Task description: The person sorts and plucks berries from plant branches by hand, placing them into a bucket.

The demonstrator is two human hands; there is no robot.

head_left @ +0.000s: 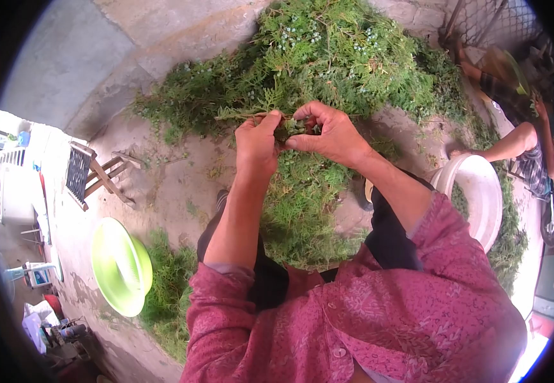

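I've got left hand (pixel 256 143) & right hand (pixel 331 134) w/ fingers pinching one green sprig (pixel 288 127) btwn them, just above the pile of cuttings (pixel 347 57); prob. mid-stripping it, so next calls for a firm hold & short tug.

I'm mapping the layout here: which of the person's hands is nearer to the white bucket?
Right. The right hand pinches a green sprig up-left of the white bucket; the left hand grips the same sprig, farther left of it.
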